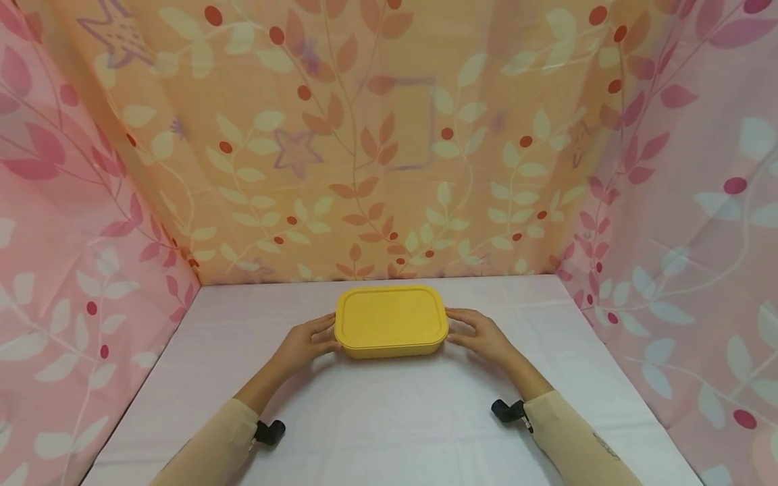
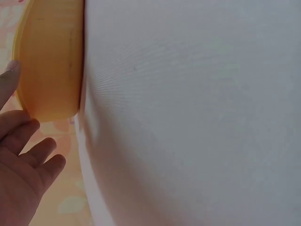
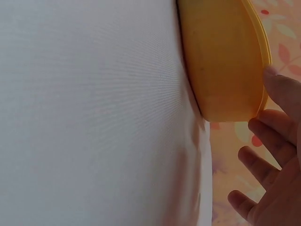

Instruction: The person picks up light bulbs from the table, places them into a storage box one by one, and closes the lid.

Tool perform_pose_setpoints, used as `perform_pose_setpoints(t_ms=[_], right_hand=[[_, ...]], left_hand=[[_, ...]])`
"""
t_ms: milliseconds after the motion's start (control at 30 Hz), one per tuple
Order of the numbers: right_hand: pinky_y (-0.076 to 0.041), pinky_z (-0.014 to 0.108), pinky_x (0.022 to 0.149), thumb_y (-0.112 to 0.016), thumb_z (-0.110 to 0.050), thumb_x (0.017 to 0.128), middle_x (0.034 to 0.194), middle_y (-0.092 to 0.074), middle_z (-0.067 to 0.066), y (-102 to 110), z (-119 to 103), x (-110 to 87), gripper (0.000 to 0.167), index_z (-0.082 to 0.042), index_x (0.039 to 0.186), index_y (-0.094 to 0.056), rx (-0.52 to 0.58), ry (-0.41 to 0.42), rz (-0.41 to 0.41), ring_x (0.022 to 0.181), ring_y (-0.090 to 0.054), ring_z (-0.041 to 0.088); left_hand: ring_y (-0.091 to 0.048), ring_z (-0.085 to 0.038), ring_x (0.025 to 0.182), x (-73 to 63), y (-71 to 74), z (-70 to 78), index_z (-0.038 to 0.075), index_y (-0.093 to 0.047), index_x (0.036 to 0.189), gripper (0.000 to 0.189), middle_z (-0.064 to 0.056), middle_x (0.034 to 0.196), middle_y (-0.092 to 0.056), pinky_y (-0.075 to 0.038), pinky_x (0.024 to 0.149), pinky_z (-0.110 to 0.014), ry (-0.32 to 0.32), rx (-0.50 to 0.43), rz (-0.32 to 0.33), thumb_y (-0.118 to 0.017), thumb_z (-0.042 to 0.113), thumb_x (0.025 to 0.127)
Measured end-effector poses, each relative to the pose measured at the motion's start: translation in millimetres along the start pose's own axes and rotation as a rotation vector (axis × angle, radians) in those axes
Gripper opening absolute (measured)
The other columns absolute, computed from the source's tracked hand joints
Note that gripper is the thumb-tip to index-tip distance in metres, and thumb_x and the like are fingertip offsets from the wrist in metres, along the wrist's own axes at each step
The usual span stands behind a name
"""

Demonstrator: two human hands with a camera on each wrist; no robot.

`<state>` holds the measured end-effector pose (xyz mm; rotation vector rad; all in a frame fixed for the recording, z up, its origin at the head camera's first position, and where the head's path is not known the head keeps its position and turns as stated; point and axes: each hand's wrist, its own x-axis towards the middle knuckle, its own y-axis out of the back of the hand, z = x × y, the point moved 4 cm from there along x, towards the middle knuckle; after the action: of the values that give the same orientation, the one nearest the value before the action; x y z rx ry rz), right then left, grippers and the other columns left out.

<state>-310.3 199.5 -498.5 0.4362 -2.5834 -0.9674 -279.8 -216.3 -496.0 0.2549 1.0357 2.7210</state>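
A yellow lidded lunch box (image 1: 392, 317) sits flat on the white table, its lid (image 1: 389, 312) on top. At its left end is my left hand (image 1: 306, 343); the left wrist view has the thumb (image 2: 11, 77) on the lid's rim near the corner and the index finger at the end, other fingers spread below. My right hand (image 1: 480, 334) holds the opposite end in the same way. There the right wrist view has the thumb (image 3: 282, 87) against the rim and the index fingertip by the corner, remaining fingers apart from the box. The box's far side is hidden.
White cloth covers the table (image 1: 389, 418). An orange leaf-patterned curtain (image 1: 377, 223) stands behind the table, with pink patterned curtains along the left (image 1: 73, 270) and right. Small black cameras (image 1: 270, 432) are strapped at both wrists, beside beige sleeves (image 1: 209, 442).
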Motion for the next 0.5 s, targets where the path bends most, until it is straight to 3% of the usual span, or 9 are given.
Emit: perform_pose_setpoints(t_ms=[233, 500], right_hand=[[-0.043, 0.059, 0.113, -0.080, -0.026, 0.091, 0.138, -0.066, 0.008, 7, -7, -11.0, 0.048, -0.012, 0.135, -0.068, -0.095, 0.056, 0.029, 0.133, -0.056, 0.034], [-0.050, 0.057, 0.103, -0.082, -0.021, 0.088, 0.125, -0.072, 0.006, 19, -16, -35.3, 0.042, -0.009, 0.126, -0.073, -0.344, 0.186, 0.119, 0.121, -0.064, 0.032]], left_hand=[[-0.050, -0.035, 0.141, -14.5, 4.6, 3.1, 0.013, -0.066, 0.139, 0.057, -0.004, 0.145, -0.061, -0.040, 0.115, -0.059, -0.021, 0.040, 0.016, -0.082, 0.034, 0.088], [-0.057, -0.034, 0.134, -43.5, 18.6, 3.5, 0.012, -0.070, 0.133, 0.048, -0.003, 0.139, -0.066, -0.045, 0.111, -0.059, -0.075, 0.159, 0.020, -0.080, 0.031, 0.090]])
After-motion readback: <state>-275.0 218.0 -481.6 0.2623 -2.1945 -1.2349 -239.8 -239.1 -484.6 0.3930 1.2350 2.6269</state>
